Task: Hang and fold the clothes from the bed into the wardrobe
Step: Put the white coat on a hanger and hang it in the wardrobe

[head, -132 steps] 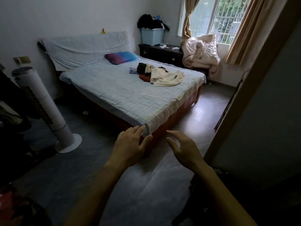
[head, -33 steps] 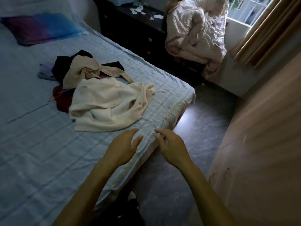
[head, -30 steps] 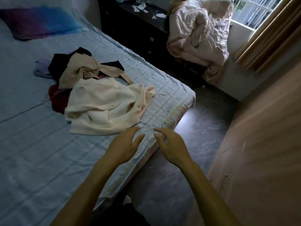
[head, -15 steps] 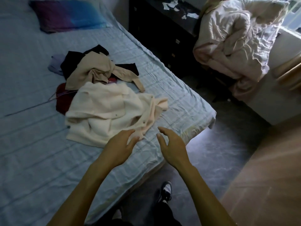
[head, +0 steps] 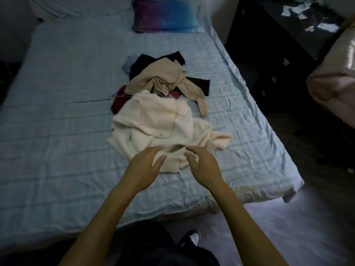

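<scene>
While spread and empty, left hand (head: 143,170) and right hand (head: 204,167) are poised equally near, the crumpled cream fleece jacket (head: 161,127) lying lengthwise just beyond the fingertips.

Bed sheet (head: 63,131) lying bare along left and foot edges; clothes pile (head: 163,104) occupying middle toward right edge, pillow (head: 165,15) blocking head edge.

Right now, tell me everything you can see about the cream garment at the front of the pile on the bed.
The cream garment looks like a soft, fleecy top with a front placket carrying small dark snaps or buttons. It lies crumpled and unfolded on the blue bedsheet, one sleeve trailing right. Its far edge overlaps the red garment and meets the tan garment. Both open hands, left hand and right hand, reach over its near hem; whether they touch it is unclear.
</scene>
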